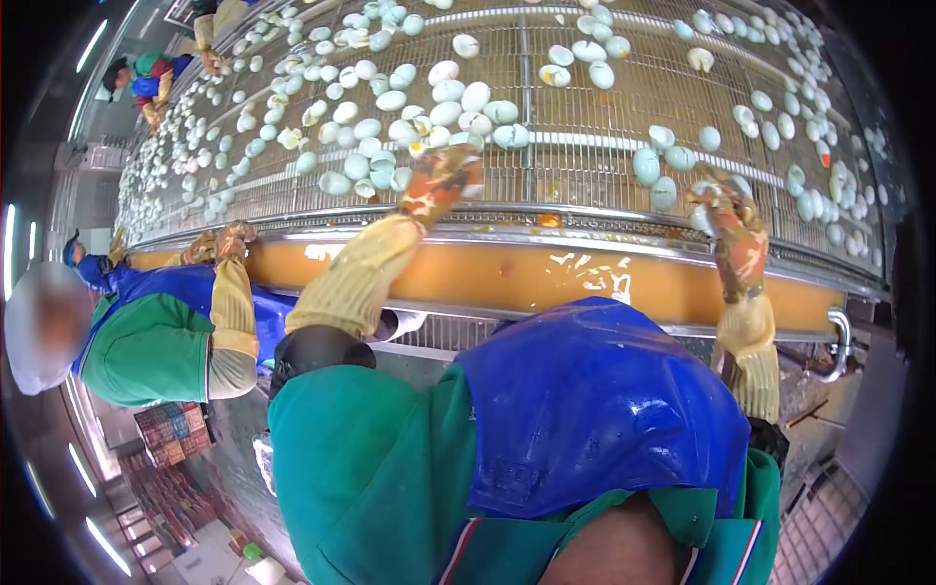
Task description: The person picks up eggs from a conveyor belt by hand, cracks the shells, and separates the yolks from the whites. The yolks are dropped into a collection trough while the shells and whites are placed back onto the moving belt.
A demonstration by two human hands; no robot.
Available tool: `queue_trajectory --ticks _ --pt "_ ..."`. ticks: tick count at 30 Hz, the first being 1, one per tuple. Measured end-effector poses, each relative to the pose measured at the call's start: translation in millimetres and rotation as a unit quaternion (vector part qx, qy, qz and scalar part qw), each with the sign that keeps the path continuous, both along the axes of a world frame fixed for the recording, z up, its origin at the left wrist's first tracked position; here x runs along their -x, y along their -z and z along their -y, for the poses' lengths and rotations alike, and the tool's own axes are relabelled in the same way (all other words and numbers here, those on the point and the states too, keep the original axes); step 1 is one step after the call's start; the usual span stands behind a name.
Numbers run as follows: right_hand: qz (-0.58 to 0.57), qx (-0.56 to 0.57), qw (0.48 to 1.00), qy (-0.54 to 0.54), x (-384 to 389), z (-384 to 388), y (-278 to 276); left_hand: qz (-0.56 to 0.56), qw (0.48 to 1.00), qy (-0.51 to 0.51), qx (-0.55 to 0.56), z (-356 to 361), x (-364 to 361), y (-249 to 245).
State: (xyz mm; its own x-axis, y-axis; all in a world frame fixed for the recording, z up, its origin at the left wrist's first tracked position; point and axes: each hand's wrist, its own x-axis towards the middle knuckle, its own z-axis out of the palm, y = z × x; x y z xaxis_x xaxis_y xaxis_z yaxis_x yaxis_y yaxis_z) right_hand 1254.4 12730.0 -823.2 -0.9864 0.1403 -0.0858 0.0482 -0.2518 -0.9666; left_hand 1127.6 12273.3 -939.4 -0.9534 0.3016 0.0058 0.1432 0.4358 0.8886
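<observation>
My left hand (444, 185), in a stained glove with a cream cuff, is over the near edge of the wire conveyor (575, 175), beside a cluster of pale eggs (475, 96). Motion blurs its fingers, and whether they hold anything is unclear. Further right, my right hand (731, 219), gloved alike, has its fingers curled round a pale egg (700, 218) at the conveyor's near edge. Close to it lie pale blue-green eggs (663, 192). Several eggs on the conveyor are cracked, with orange yolk showing.
An orange-brown trough or rail (468, 276) runs along the conveyor's near side. A metal pipe (840, 346) bends down at its right end. At the left, a co-worker in green and blue (146, 351) has gloved hands at the edge. Another person (151, 83) stands across the conveyor.
</observation>
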Motion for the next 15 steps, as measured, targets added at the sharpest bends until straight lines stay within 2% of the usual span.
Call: queue_trajectory --ticks 2,4,7,8,10,12,13,14,15 --pt "-0.011 0.011 1.0 0.026 4.3 -5.2 0.6 -0.096 0.979 0.079 0.163 -64.6 -40.5 -85.0" --pt "0.015 -0.03 0.999 0.035 2.3 -7.1 -8.2 -0.072 0.986 0.124 0.087 -118.3 -67.8 -122.3" --pt "-0.03 -0.018 0.999 -0.028 -1.9 -10.2 6.5 0.136 0.99 0.045 -0.008 -170.7 -90.2 -151.9" --pt "-0.059 -0.105 0.993 -0.009 -3.5 -12.6 7.2 0.231 0.972 0.016 -0.035 -184.3 -95.0 -160.1" --pt "-0.111 -0.278 0.954 0.026 -4.2 -16.1 4.2 0.253 0.964 -0.008 -0.083 -208.0 -103.2 -157.0" --pt "-0.165 -0.448 0.877 0.052 4.3 -20.3 -6.2 0.273 0.948 -0.05 -0.158 -236.0 -109.7 -161.1" --pt "-0.192 -0.526 0.826 0.06 7.9 -19.3 -13.5 0.216 0.961 -0.034 -0.167 -245.0 -111.3 -155.9" --pt "-0.071 -0.373 0.925 -0.032 -4.9 -11.6 -26.4 0.158 0.972 -0.018 -0.174 -251.8 -112.4 -145.7" --pt "0.052 -0.196 0.972 -0.121 -21.7 -4.0 -37.6 0.135 0.974 -0.022 -0.178 -259.3 -113.9 -136.8"
